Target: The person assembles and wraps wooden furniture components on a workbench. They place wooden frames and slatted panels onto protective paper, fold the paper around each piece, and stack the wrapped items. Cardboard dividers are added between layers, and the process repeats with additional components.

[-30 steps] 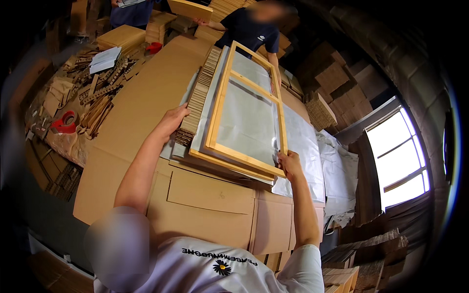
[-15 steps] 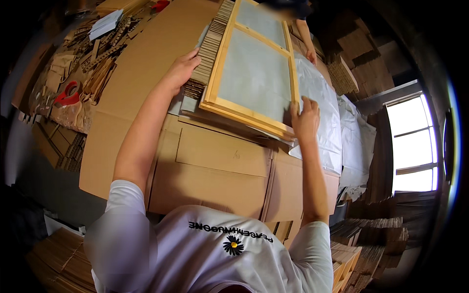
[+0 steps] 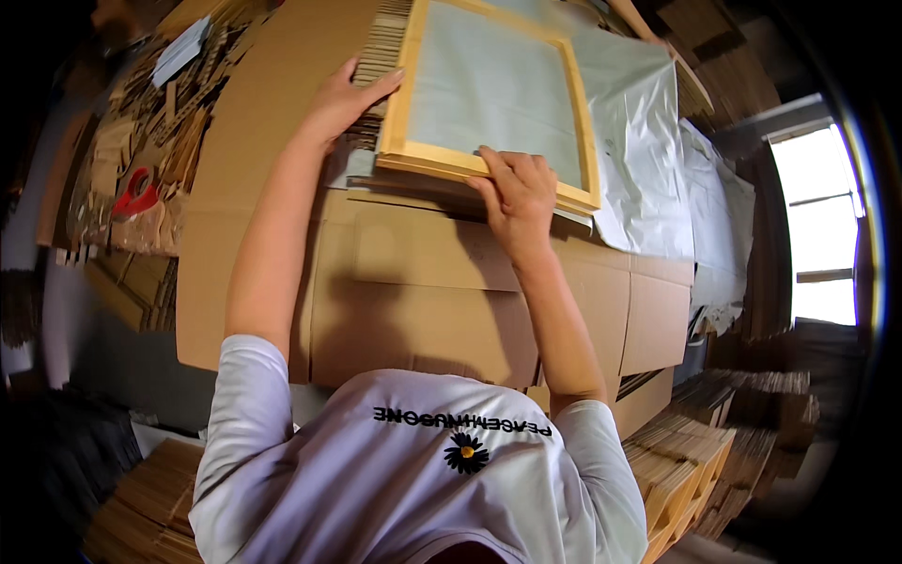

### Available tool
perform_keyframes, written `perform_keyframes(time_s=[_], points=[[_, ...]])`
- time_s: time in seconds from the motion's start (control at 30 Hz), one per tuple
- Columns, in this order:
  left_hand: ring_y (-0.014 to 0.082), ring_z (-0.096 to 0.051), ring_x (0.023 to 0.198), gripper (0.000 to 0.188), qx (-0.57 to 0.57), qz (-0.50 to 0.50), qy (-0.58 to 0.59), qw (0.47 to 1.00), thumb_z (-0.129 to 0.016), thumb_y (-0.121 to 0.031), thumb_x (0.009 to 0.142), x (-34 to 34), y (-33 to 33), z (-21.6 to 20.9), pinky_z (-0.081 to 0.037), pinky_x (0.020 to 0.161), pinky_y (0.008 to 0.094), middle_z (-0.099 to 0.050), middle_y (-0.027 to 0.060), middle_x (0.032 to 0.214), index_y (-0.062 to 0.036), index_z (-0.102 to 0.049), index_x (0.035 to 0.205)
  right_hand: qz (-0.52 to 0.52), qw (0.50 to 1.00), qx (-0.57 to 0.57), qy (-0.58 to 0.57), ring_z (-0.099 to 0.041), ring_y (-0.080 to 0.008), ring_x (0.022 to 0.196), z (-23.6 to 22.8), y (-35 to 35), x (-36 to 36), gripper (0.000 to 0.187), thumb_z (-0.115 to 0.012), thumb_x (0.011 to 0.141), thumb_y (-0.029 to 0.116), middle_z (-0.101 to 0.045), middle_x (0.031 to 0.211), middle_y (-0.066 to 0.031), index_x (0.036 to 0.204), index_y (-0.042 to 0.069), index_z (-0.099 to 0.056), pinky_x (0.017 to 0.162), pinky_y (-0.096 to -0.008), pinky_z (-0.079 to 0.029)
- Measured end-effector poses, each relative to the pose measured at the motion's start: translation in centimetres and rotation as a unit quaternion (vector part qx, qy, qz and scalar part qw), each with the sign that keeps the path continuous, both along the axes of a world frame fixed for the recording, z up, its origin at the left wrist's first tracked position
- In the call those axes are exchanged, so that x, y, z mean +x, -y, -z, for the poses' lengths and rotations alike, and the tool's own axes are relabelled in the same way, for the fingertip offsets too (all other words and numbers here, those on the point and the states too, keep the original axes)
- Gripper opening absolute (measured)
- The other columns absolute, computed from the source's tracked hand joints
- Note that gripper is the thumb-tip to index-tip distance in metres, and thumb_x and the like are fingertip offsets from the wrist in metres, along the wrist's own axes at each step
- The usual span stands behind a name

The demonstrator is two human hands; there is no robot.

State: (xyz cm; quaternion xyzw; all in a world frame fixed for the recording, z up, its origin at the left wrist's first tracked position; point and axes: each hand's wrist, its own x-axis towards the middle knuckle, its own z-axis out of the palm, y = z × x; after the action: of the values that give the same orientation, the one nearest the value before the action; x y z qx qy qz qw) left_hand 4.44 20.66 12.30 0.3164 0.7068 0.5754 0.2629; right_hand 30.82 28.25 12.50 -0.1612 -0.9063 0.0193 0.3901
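Observation:
A pale wooden frame [image 3: 399, 117] with a grey-white sheet [image 3: 493, 103] inside it lies on the packing table. My right hand [image 3: 521, 193] grips its near rail, fingers over the top and thumb on the near side. Along the frame's left side, my left hand [image 3: 343, 105] rests with fingers apart, one reaching the frame's left rail. Beside that hand and partly under it is a row of corrugated cardboard strips [image 3: 378, 58]. White plastic film [image 3: 639, 141] spreads out from the frame's right side.
Cardboard sheets [image 3: 423, 320] cover the table. Cardboard scraps [image 3: 183, 132] and a red tape dispenser [image 3: 136, 195] lie at the left. Another person's forearm [image 3: 631, 19] shows at the far right. Stacked cardboard [image 3: 141, 498] stands at the lower left, and a wooden pallet [image 3: 691, 470] at the lower right.
My right hand has gone from the frame's right rail to its near rail. My left hand has shifted against the left rail. The other person's hand has left its earlier place; the view has shifted.

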Motion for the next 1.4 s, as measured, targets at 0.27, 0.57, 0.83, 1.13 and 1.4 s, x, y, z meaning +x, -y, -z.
perform_keyframes(time_s=[0.27,0.57,0.83,1.13,1.4], points=[[0.0251,-0.050,0.129,0.103,0.005,0.090,-0.028,0.996,-0.082,-0.040,0.077,-0.8,-0.3,-1.4,-0.036,0.109,0.0335,-0.051,0.0217,0.139,0.0064,-0.025,0.150,-0.003,0.996,0.009,-0.085,-0.055,-0.0308,0.108,-2.2,1.4,1.8,0.048,-0.078,0.074,0.018,-0.061,0.113,-0.0109,0.118,0.005,-0.062,0.094,-0.0427,-0.042],[0.0267,-0.051,0.124,0.083,0.036,0.051,-0.041,0.997,-0.079,-0.030,0.081,-0.4,0.2,-0.9,-0.041,0.104,0.0352,-0.053,0.0203,0.136,0.0056,-0.038,0.143,0.176,0.975,-0.074,-0.113,-0.057,-0.0389,0.109,-2.4,-4.9,7.6,0.047,-0.077,0.076,0.012,-0.063,0.111,-0.0187,0.119,0.003,-0.060,0.094,-0.0459,-0.045],[0.0189,-0.054,0.115,0.061,0.061,0.148,0.066,0.985,-0.075,-0.015,0.081,0.9,5.4,-0.7,-0.044,0.098,0.0332,-0.057,0.0087,0.128,0.0036,-0.049,0.133,0.114,0.993,0.004,-0.035,-0.062,-0.0274,0.091,-1.9,-4.7,8.3,0.022,-0.070,0.077,0.004,-0.067,0.096,-0.0061,0.099,0.006,-0.069,0.081,-0.0393,-0.049],[0.0320,-0.055,0.113,0.048,0.242,-0.179,0.470,0.830,-0.062,-0.032,0.093,-0.4,5.9,0.6,-0.041,0.099,0.0523,-0.058,0.0136,0.123,-0.0054,-0.048,0.130,0.091,0.995,0.008,0.027,-0.058,-0.0308,0.108,-1.6,-3.6,9.4,0.031,-0.071,0.083,0.014,-0.065,0.113,-0.0083,0.112,0.006,-0.065,0.092,-0.0418,-0.047],[0.0259,-0.063,0.093,0.028,0.241,-0.205,0.486,0.815,-0.068,-0.013,0.090,-3.0,6.5,5.9,-0.054,0.070,0.0386,-0.064,0.0119,0.108,-0.0032,-0.057,0.113,0.125,0.991,-0.006,-0.052,-0.056,-0.0340,0.117,0.0,-2.4,10.5,0.033,-0.068,0.084,0.008,-0.063,0.123,-0.0118,0.116,0.004,-0.062,0.100,-0.0441,-0.045]])
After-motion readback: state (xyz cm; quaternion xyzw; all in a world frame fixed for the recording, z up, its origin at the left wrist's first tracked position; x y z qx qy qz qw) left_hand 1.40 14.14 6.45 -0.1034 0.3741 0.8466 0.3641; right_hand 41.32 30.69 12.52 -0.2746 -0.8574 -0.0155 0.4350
